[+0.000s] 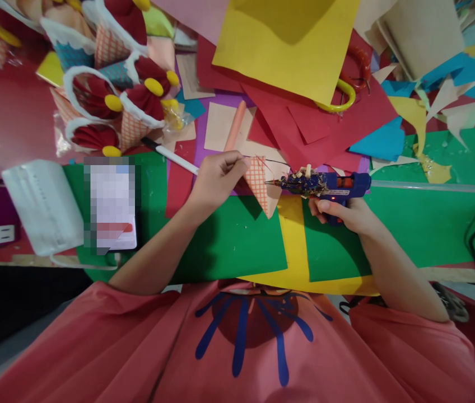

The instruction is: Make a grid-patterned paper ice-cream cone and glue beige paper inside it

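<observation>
Pinched in my left hand (223,178) is the upper left edge of a small paper cone (259,182) with an orange grid pattern. Its point faces down toward me, and a plain cream strip shows along its right side. My right hand (347,212) is wrapped round the handle of a blue glue gun (355,183). The gun's dark, glue-crusted nozzle points left and reaches the cone's right part; whether it touches the paper I cannot tell. A long clear glue stick (426,186) sticks out of the gun's back end.
Several finished cones (134,126) with white rims and yellow dots stand at the back left. A phone (112,207), a white box-shaped device (43,206) and a marker (176,159) lie on the left. Yellow-handled scissors (342,99) rest among coloured paper. Green sheets (237,246) cover the near table.
</observation>
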The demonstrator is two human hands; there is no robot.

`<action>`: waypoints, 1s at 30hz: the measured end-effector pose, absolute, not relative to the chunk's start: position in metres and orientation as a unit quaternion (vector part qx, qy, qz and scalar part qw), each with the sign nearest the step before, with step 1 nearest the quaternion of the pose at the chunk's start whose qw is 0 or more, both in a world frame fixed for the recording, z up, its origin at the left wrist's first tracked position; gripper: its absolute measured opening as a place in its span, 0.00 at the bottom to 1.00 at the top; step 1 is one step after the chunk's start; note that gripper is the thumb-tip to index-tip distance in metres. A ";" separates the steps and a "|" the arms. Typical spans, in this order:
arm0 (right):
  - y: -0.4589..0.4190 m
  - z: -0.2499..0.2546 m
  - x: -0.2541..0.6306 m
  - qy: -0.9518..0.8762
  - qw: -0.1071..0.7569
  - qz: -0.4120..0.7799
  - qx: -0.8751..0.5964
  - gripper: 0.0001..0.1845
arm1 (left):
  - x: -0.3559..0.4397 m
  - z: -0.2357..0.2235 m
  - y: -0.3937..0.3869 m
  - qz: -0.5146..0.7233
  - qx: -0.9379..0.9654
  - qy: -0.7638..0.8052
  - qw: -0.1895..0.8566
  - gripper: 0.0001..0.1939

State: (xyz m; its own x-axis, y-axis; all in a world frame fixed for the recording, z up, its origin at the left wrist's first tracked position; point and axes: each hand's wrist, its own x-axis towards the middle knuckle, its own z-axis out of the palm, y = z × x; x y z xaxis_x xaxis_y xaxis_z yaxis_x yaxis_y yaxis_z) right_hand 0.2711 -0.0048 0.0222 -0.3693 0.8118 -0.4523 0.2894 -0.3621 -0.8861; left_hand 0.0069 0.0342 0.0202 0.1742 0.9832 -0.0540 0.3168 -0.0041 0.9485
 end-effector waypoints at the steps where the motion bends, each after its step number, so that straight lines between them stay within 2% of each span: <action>1: -0.005 0.022 0.271 -0.526 0.203 0.638 -0.525 0.28 | 0.007 0.020 0.034 0.363 0.610 0.531 0.463 0.16; 9: -0.005 0.026 0.270 -0.524 0.182 0.637 -0.536 0.31 | 0.005 0.013 0.035 0.383 0.598 0.528 0.465 0.18; 18: -0.004 0.029 0.269 -0.512 0.195 0.646 -0.531 0.30 | 0.004 0.013 0.036 0.386 0.587 0.529 0.476 0.18; 30: -0.003 0.033 0.269 -0.528 0.149 0.642 -0.535 0.32 | 0.005 0.017 0.036 0.391 0.585 0.548 0.452 0.16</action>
State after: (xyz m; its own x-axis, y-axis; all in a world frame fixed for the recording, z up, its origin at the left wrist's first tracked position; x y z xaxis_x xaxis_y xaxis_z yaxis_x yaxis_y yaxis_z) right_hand 0.2694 -0.0033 0.0331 -0.3840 0.7566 -0.5293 0.3734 -0.3970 -0.8384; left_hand 0.0049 0.0363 0.0170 0.0946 0.9948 -0.0383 0.2880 0.0095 0.9576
